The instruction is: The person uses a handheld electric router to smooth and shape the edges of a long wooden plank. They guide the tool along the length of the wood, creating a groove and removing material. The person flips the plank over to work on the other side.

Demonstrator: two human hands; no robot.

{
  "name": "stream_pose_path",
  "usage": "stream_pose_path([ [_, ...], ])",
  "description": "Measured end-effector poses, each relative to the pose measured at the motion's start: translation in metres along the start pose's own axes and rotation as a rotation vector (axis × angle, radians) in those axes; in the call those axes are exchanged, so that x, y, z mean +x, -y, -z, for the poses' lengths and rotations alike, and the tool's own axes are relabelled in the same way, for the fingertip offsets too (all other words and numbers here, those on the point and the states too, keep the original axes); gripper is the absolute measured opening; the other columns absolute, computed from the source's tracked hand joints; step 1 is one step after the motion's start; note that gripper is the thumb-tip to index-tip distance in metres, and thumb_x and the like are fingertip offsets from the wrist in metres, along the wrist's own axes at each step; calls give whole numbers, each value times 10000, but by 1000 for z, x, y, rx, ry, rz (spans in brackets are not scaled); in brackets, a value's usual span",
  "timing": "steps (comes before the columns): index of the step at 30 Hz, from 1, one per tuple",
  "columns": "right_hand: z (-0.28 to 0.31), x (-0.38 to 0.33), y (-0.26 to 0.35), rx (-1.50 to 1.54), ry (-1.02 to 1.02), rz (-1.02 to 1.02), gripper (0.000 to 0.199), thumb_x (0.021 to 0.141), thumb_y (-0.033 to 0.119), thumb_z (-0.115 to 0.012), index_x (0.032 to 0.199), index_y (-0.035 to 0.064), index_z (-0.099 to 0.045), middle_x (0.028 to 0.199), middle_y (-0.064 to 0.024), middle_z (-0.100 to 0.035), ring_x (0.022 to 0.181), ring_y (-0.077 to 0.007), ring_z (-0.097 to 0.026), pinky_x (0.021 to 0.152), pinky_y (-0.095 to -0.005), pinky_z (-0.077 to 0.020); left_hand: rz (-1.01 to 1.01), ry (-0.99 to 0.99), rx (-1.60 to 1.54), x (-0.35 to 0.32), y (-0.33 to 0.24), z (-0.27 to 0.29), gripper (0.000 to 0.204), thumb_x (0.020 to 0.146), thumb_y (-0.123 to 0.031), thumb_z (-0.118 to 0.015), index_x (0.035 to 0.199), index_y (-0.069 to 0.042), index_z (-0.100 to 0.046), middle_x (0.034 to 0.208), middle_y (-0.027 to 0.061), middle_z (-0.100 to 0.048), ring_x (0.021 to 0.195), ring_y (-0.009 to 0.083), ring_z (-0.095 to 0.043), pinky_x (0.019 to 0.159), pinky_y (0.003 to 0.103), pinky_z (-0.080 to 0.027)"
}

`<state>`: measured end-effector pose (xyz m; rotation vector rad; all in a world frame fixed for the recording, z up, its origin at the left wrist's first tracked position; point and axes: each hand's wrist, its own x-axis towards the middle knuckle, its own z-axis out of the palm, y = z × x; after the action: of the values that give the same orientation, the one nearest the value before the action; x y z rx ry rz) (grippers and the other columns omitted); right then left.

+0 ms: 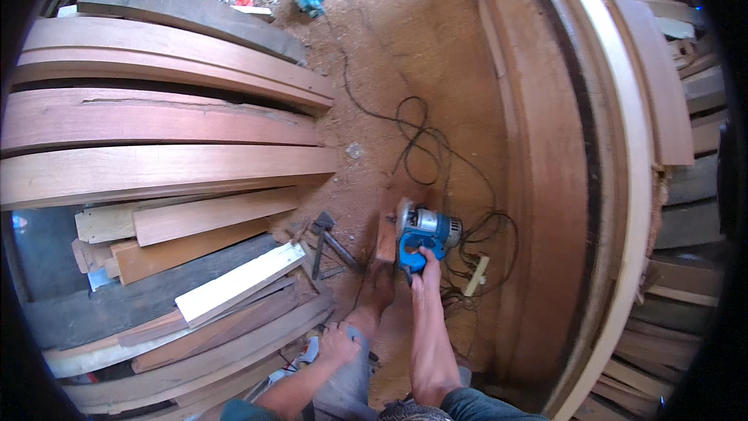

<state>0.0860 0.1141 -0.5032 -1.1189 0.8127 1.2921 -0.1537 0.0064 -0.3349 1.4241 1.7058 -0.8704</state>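
Observation:
My right hand [425,268] is wrapped round the blue handle of a power tool [428,231] with a silver metal housing and a vented round motor end. The tool's left side is up against a short reddish wood block [387,235] on the ground. My bare left foot [379,288] is at the near end of that block. On my left knee lies my left hand [340,343], its fingers spread and holding nothing. A hammer [336,240] lies on the ground left of the block.
Thick wooden beams [171,121] are stacked on the left, with a pale board [241,281] nearer me. A black cable [425,129] loops over the sawdust-covered ground. Another blue tool [309,1] lies farther off. Long planks [545,148] stand along the right.

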Motion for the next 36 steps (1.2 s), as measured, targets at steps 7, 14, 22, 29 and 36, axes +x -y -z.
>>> stream_pose_path([
  [7, -66, -247, 106, 0, 443, 56, 545, 869, 3, -672, 1356, 179, -501, 864, -71, -582, 821, -237, -603, 869, -452, -529, -291, -35, 90, -27, -30, -18, 724, 897, -410, -645, 1501, -43, -490, 1472, 250, -520, 1396, 429, -472, 1146, 545, -400],
  [14, -97, -453, 193, 76, 809, 322, 580, 866, -7, -649, 1381, 214, -500, 836, -21, -535, 807, -175, -557, 866, -411, -490, -1062, -27, -478, -137, -212, 46, 554, 794, -213, -744, 1278, -17, -561, 1324, 280, -583, 1252, 460, -560, 1064, 544, -450],
  [22, -105, -654, 292, -600, 805, 1149, 712, 675, 23, -720, 1342, 15, -471, 723, -62, -589, 623, -186, -612, 607, -317, -529, -1341, 608, -113, -292, -276, 145, 371, 962, -360, -744, 1141, -36, -713, 978, 79, -744, 920, 173, -679, 866, 369, -543],
  [29, -55, -737, 368, -1184, 152, 2029, 610, 712, 32, -732, 1301, -20, -581, 873, -179, -696, 773, -317, -733, 729, -378, -563, -1171, 993, -606, -353, -193, 236, 524, 984, -238, -738, 1420, -3, -571, 1135, 141, -746, 1091, 214, -708, 1003, 359, -538],
  [36, -33, -711, 409, -890, 172, 1726, 495, 758, 36, -712, 1242, 5, -618, 797, 8, -578, 695, -84, -559, 640, -269, -472, -1031, 568, -903, -317, -219, 242, 439, 1037, -160, -668, 1422, 18, -552, 1244, 152, -727, 1163, 232, -691, 1051, 374, -530],
])
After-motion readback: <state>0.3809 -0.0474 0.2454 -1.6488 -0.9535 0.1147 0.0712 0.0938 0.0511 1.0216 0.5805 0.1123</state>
